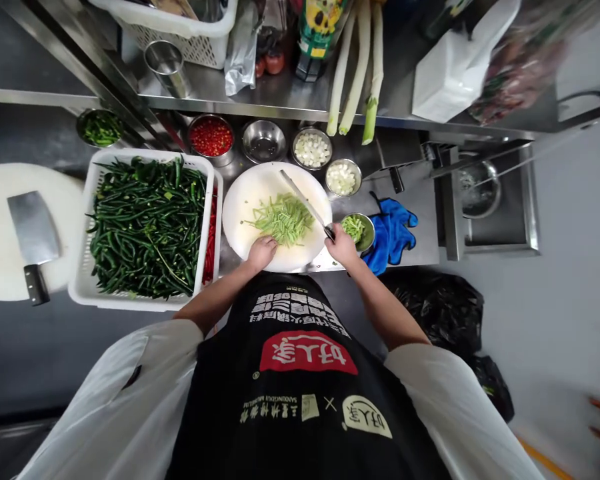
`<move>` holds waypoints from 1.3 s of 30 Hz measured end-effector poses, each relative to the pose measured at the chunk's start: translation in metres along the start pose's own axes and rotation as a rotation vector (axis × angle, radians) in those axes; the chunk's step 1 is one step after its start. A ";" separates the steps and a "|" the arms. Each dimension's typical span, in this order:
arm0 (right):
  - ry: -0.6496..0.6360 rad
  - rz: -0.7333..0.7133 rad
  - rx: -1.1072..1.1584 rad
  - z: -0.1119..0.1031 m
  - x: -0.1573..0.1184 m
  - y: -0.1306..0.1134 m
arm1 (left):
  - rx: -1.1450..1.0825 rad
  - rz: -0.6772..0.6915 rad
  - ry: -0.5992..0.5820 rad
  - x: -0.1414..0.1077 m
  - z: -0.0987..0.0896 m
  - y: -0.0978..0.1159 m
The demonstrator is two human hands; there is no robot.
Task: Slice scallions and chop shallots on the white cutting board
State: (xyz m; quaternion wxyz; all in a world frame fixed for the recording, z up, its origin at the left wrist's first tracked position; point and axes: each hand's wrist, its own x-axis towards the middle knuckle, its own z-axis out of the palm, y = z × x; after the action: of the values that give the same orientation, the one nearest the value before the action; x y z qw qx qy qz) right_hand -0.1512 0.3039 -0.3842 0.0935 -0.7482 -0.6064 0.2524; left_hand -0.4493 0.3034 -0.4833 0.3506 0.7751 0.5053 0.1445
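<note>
My right hand (pixel 341 245) is closed round the black handle of a kitchen knife (pixel 304 200). Its blade, seen nearly edge-on, slants up and left across the round white cutting board (pixel 240 193). Pale green vegetable strips (pixel 285 220) lie heaped in the middle of the board, to the left of the blade. At the heap's lower left edge rests my left hand (pixel 263 253), its fingers curled and close to the strips; whether it pinches any is hidden. A metal bowl of chopped green pieces (pixel 353 228) stands just right of my right hand.
Left is a white basket (pixel 86 253) of green chillies, then a cleaver (pixel 34 227) on another board. Bowls with red chillies (pixel 211 137) and chopped white pieces (pixel 312 149) stand behind. A blue glove (pixel 391 230) lies right. A steel shelf (pixel 280 103) overhangs the back.
</note>
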 end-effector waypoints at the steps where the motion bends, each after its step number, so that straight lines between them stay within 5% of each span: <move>1: 0.018 0.029 0.130 -0.005 -0.014 0.013 | 0.023 0.020 0.010 0.001 0.004 0.003; 6: 0.018 0.205 0.684 -0.011 -0.086 0.077 | 0.217 0.182 0.045 0.024 0.015 0.029; 11: -0.123 0.363 0.977 0.019 -0.120 0.109 | 0.349 0.304 -0.068 0.078 0.016 0.049; 17: -0.153 0.399 1.073 0.056 -0.114 0.114 | 0.320 0.223 -0.044 0.103 0.013 0.050; 22: -0.163 0.332 1.022 0.059 -0.101 0.122 | 0.320 0.075 0.087 0.114 0.010 0.070; 28: -0.182 0.269 0.928 0.052 -0.091 0.128 | 0.410 -0.046 -0.016 0.145 0.005 0.097; 39: -0.191 0.226 0.829 0.046 -0.081 0.129 | 0.387 -0.190 -0.151 0.167 -0.007 0.104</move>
State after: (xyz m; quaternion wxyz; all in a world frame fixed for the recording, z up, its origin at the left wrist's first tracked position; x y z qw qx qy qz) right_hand -0.0744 0.1874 -0.4599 0.3010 -0.6824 -0.3741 0.5512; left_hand -0.3079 0.4285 -0.4278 0.2443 0.7855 0.5666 -0.0473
